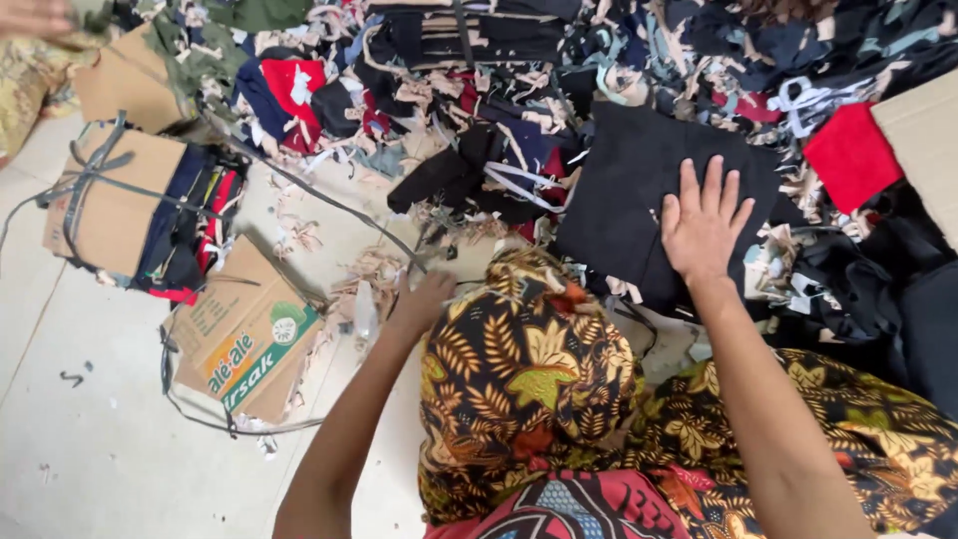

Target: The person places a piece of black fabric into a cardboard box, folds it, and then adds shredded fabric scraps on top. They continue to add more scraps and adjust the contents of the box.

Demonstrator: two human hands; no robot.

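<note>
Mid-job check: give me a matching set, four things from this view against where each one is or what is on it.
1 right hand
2 left hand
3 red cloth
4 strapped bundle

a far left, on the floor
b flat on the black fabric
c beside the cardboard at the right edge
d among the scraps, left of the patterned knee

1-b, 2-d, 3-c, 4-a

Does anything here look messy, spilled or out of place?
Yes. Fabric scraps lie strewn over the pale floor, spilling from the big cloth heap. A loose strap trails across them. The right hand lies flat on black fabric; the left hand reaches among the scraps.
</note>
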